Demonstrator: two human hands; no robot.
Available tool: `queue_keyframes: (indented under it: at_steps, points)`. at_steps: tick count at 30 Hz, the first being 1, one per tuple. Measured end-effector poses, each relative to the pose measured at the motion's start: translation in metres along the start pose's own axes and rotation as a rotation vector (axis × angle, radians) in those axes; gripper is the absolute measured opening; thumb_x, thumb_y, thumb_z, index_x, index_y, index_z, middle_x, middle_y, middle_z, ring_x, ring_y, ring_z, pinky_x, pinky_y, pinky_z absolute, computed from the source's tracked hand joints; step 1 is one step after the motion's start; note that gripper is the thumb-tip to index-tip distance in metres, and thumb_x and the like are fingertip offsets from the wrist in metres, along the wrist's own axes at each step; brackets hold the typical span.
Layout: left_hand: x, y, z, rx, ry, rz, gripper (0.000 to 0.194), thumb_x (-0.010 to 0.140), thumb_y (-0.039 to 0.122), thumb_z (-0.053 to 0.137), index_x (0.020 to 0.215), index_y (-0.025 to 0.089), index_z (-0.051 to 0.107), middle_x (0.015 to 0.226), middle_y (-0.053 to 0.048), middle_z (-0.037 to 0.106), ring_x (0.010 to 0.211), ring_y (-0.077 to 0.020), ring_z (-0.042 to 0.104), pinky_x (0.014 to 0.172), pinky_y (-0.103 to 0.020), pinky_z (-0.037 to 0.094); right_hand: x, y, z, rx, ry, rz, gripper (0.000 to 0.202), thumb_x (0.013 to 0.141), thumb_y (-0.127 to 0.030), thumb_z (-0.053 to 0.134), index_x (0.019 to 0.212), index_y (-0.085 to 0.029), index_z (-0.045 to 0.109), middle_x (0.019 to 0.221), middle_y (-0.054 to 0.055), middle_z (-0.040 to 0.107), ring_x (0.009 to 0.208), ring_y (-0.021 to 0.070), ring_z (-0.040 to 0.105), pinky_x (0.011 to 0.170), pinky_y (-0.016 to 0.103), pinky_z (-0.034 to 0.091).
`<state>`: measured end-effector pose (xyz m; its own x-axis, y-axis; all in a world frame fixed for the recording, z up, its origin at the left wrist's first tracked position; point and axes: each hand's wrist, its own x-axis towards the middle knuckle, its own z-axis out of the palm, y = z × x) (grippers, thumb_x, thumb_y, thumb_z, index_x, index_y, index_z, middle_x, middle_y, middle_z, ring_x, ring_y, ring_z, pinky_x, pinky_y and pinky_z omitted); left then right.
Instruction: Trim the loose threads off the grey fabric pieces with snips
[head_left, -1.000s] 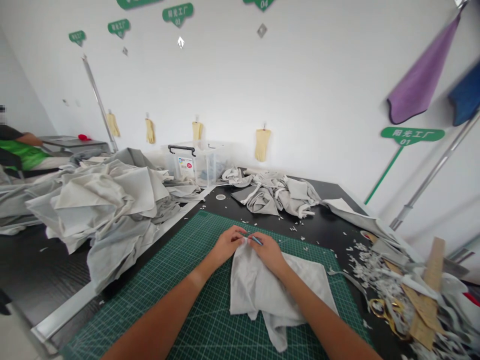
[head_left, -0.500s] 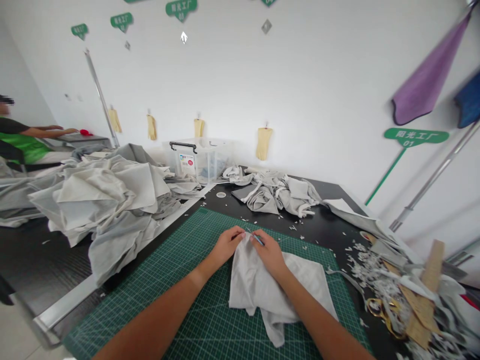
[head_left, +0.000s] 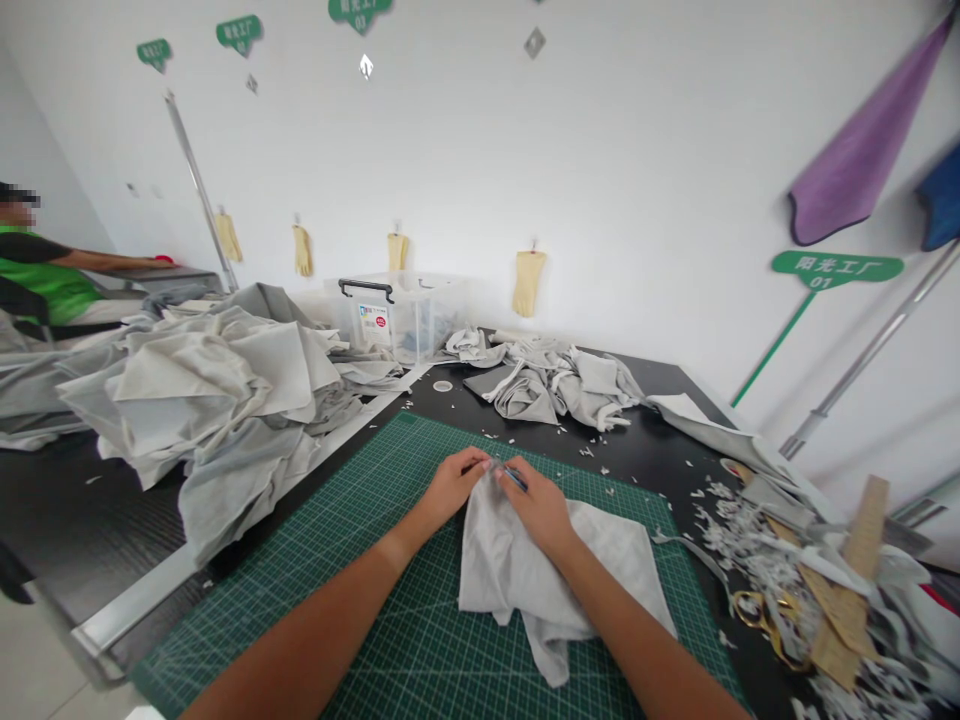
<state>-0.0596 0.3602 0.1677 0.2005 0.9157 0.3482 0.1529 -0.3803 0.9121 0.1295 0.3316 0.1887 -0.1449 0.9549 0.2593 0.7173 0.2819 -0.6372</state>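
A light grey cloth [head_left: 611, 560] hangs from my fingers and spreads over the green cutting mat [head_left: 337, 530]. Its upper edge is pinched by my left hand [head_left: 455, 482], fingers closed. Close beside it, my right hand [head_left: 541, 508] is closed on a slim blue-handled tool [head_left: 516, 478]. That tool points toward the pinched edge; its tip is too small to make out. The fingertips of both hands almost meet, and my right forearm passes over the cloth.
A big heap of grey cloths [head_left: 202, 390] lies left, a smaller pile [head_left: 562, 380] behind the mat. A clear plastic box [head_left: 405, 320] stands by the wall. Gold-handled scissors [head_left: 772, 622], scraps [head_left: 731, 535] and a wooden ruler [head_left: 855, 570] lie right. A person [head_left: 52, 270] sits far left.
My hands have shifted only slightly at the cloth's edge, and the blue-handled tool has tilted a little. The person at far left has stretched an arm further forward.
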Motion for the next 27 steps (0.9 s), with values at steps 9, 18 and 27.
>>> queue_keyframes:
  at_steps: [9,18,27]
  points:
    - [0.0008,-0.0004,-0.0007,-0.044,-0.032,-0.005,0.028,0.091,0.042,0.058,0.093,0.017,0.071,0.089,-0.004,0.071,0.084,-0.0179,0.063,0.078,-0.028,0.048,-0.0025,-0.0010,-0.0013,0.014,0.021,-0.005,0.041,0.099,-0.063,0.037,0.100,-0.032,0.063,0.087,-0.002,0.071,0.082,0.0203,0.067,0.071,0.027,0.039]
    - [0.0014,-0.0042,-0.0010,-0.038,-0.034,-0.002,0.027,0.092,0.039,0.058,0.098,0.017,0.070,0.091,-0.004,0.071,0.086,-0.0185,0.064,0.080,-0.028,0.048,-0.0053,-0.0037,-0.0025,-0.003,0.015,-0.053,0.042,0.100,-0.061,0.037,0.090,-0.029,0.063,0.081,-0.003,0.068,0.076,0.0183,0.064,0.068,0.026,0.036]
    - [0.0009,-0.0033,-0.0011,-0.027,-0.049,-0.031,0.026,0.089,0.039,0.060,0.097,0.018,0.072,0.094,-0.005,0.073,0.090,-0.0196,0.065,0.084,-0.030,0.050,-0.0046,-0.0031,-0.0024,-0.009,-0.018,-0.059,0.042,0.101,-0.061,0.035,0.089,-0.029,0.059,0.080,-0.003,0.068,0.076,0.0186,0.064,0.067,0.026,0.035]
